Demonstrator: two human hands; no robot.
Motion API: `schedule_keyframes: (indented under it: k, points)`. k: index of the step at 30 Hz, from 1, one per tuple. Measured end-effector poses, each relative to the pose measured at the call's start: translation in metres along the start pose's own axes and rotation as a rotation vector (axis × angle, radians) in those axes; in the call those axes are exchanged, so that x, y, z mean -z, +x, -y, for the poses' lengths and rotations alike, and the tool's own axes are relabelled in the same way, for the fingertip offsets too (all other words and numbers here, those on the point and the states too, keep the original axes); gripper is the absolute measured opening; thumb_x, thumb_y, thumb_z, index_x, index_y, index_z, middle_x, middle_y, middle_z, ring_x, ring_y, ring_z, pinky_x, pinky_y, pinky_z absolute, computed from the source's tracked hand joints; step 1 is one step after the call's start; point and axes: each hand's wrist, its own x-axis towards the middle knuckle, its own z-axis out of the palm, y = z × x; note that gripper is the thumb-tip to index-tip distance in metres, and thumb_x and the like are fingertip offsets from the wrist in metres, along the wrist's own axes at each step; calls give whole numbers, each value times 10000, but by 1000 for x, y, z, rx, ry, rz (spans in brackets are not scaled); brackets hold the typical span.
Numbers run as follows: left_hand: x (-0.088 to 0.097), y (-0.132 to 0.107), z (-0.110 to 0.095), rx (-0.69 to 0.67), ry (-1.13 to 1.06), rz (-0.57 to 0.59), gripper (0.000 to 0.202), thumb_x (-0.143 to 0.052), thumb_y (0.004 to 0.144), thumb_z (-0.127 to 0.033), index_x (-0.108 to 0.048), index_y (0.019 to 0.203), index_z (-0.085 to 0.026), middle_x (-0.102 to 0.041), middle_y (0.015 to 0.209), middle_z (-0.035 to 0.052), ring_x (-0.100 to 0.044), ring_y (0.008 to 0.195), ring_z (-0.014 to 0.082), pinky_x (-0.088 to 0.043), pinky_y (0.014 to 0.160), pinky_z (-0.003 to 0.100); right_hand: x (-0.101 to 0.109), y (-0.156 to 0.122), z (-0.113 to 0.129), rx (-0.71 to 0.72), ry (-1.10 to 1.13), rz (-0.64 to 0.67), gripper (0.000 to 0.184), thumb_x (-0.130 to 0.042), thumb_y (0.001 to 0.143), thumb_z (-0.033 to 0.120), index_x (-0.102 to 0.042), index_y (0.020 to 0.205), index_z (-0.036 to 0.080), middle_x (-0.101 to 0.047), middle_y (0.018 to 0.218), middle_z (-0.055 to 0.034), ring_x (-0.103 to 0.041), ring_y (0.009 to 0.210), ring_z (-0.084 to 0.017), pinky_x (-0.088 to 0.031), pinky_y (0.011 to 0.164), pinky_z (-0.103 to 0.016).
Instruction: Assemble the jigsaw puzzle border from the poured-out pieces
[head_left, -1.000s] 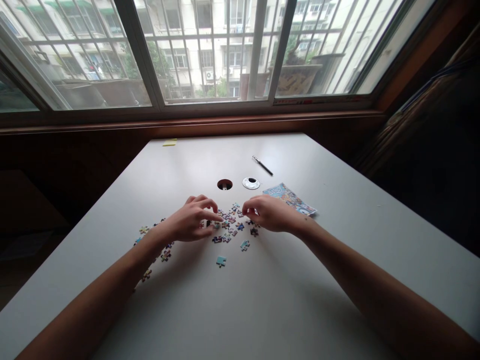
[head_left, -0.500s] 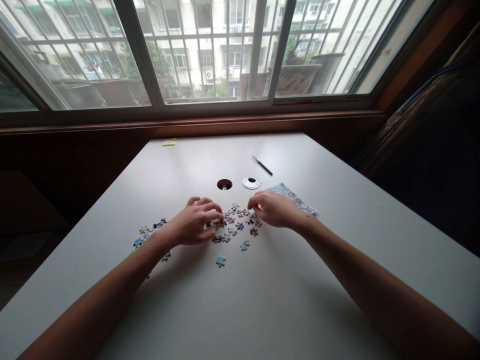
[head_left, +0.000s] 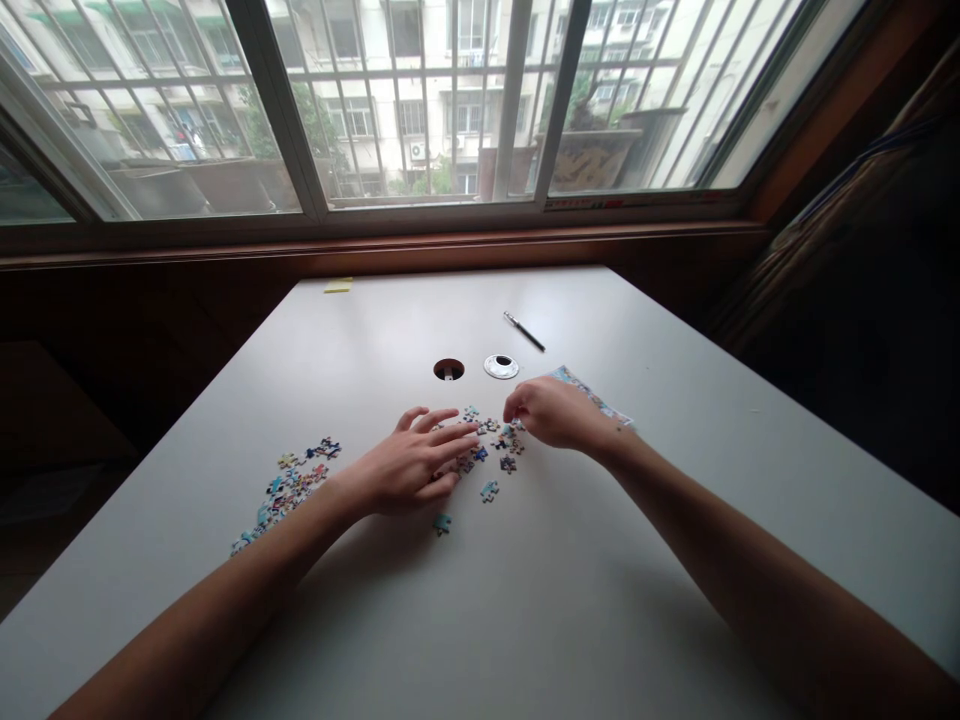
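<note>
My left hand (head_left: 416,462) lies with its fingers spread over the middle cluster of small jigsaw puzzle pieces (head_left: 480,453), hiding part of it. At the right side of that cluster, my right hand (head_left: 551,412) is closed in a pinch. A light-blue puzzle piece (head_left: 508,429) shows at its fingertips, largely covered by them. Nearer to me, below the left hand, lies a single blue puzzle piece (head_left: 442,524). Another loose teal piece (head_left: 490,490) rests on the white table just right of it.
A second heap of puzzle pieces (head_left: 289,490) lies beside my left forearm. Behind the right hand is a colourful printed sheet (head_left: 592,393), partly covered. Farther back are a pen (head_left: 524,331), a round cable hole (head_left: 448,370), its metal cover (head_left: 501,367) and a yellow note (head_left: 338,285).
My left hand has moved right and its fingers have spread out flatter over the pieces, uncovering more of the left heap. My right hand has shifted slightly right, still pinched.
</note>
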Motion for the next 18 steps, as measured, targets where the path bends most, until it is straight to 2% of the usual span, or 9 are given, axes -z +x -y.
schedule_keyframes:
  k: [3, 6, 9, 12, 14, 16, 18]
  points:
    - [1, 1, -6, -6, -9, -32, 503, -470, 944, -295, -417, 1444, -306, -481, 1486, 8, -327, 1419, 291, -183, 1153, 477, 3, 1, -3, -57, -18, 38, 298, -563, 762, 126, -785, 809, 319, -745, 836, 3, -639, 729, -167, -393, 606, -259]
    - [4, 3, -8, 14, -17, -95, 416, -478, 952, -299, -494, 1368, -285, -552, 1415, 21, -403, 1361, 269, -228, 1126, 461, 5, 1, -1, -50, -4, 48, 283, -570, 771, 147, -785, 836, 318, -748, 849, 3, -639, 731, -166, -398, 596, -259]
    - [6, 2, -3, 58, -9, -166, 330, -489, 938, -225, -566, 1256, -268, -638, 1281, 26, -504, 1238, 241, -293, 1057, 446, 12, -3, 2, 6, 26, -12, 270, -571, 791, 156, -779, 891, 296, -750, 897, -15, -648, 769, -179, -423, 626, -269]
    - [7, -5, 0, 116, -1, -234, 271, -501, 908, -151, -621, 1130, -250, -690, 1118, 32, -561, 1087, 226, -354, 962, 421, 19, -12, 4, 113, 83, 19, 241, -585, 803, 171, -775, 903, 279, -744, 861, -26, -644, 746, -179, -436, 636, -276]
    - [5, -13, -6, 149, -15, -272, 235, -504, 904, -144, -632, 1078, -238, -694, 1057, 41, -569, 1020, 221, -382, 912, 404, 15, -19, 2, 145, 102, 27, 219, -589, 813, 189, -772, 895, 277, -732, 806, -27, -636, 716, -181, -436, 630, -284]
    - [1, -24, -20, 158, -47, -293, 216, -506, 907, -154, -626, 1070, -229, -687, 1034, 52, -566, 1000, 222, -401, 893, 394, 2, -25, -6, 131, 109, -73, 222, -566, 836, 185, -764, 896, 265, -719, 808, -36, -635, 743, -194, -450, 671, -306]
    - [-5, -35, -37, 159, -80, -316, 217, -509, 897, -140, -611, 1071, -220, -675, 1027, 61, -563, 983, 219, -419, 891, 391, -18, -29, -16, 128, 167, -265, 255, -519, 869, 159, -742, 969, 230, -703, 928, -66, -631, 841, -208, -472, 758, -338]
